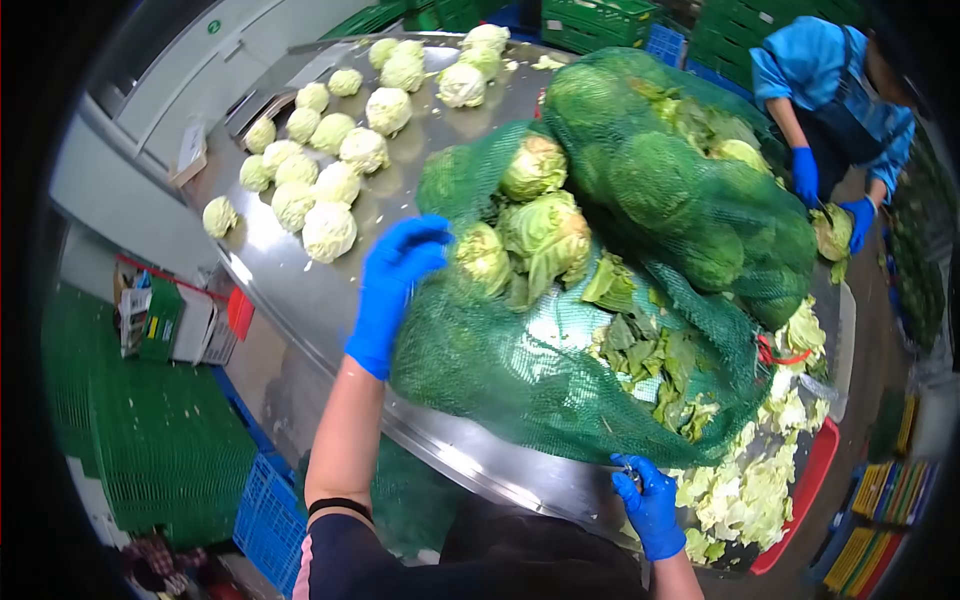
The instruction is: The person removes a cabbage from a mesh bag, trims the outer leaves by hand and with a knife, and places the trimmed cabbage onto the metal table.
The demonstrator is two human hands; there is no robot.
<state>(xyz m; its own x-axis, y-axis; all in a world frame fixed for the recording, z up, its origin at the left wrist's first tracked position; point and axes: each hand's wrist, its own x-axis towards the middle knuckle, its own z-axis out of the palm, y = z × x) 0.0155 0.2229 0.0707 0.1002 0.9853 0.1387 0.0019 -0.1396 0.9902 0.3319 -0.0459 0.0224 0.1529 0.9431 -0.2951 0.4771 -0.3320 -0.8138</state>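
Note:
My left hand (393,285), in a blue glove, is at the left edge of a green net bag (470,365), with its fingers stretched toward the cabbages in the bag's opening. Close to those fingers lies a leafy cabbage (482,258), and a larger cabbage (548,232) sits just beyond it. Loose dark leaves (640,345) lie on the netting. My right hand (652,508), also gloved in blue, is closed near the table's front edge, below the net. A small dark, shiny piece shows at its fingers; I cannot tell what it is.
Trimmed pale cabbages (330,230) stand on the steel table (420,150) at the far left. A full net bag of cabbages (650,180) lies behind. Cut leaves (745,495) pile up beside a red tray edge (805,500). Across the table, a co-worker (820,80) holds a cabbage (832,232).

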